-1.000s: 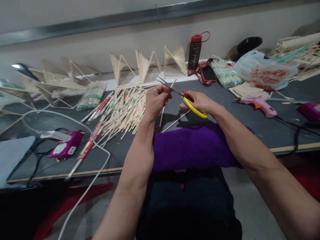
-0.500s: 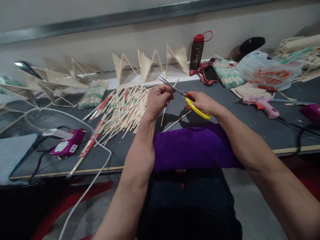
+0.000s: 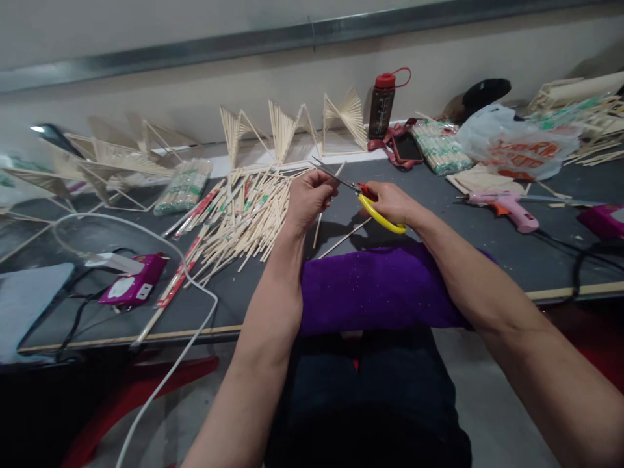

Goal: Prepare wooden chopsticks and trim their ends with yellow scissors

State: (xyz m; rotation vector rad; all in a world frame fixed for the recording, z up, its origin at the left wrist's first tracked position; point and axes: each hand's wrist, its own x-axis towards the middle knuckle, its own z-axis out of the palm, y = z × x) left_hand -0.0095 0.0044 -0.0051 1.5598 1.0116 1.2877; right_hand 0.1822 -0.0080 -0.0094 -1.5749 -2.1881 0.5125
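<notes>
My right hand (image 3: 390, 200) is closed around a pair of scissors (image 3: 383, 220) with yellow handles, one finger area showing red-orange beside the pivot. The blades point left and up, passing just behind the fingers of my left hand (image 3: 312, 194). That hand is closed with thumb against fingers; whatever it pinches is hidden or too small to make out. Under the hands, a loose wooden stick (image 3: 345, 238) lies slanted on the dark table (image 3: 439, 227). A heap of wooden chopsticks (image 3: 253, 218) spreads left of my left hand.
A purple cloth (image 3: 375, 289) covers the table edge under my forearms. Fan-shaped stick structures (image 3: 344, 123) stand along the wall. To the right are a bottle (image 3: 381, 114), a phone (image 3: 407, 148), a plastic bag (image 3: 517, 143) and a pink glue gun (image 3: 509, 207). A white cable (image 3: 212, 305) loops at left.
The camera view has shifted slightly. Both hands and the scissors keep nearly the same pose, the right hand a touch further left in the picture.
</notes>
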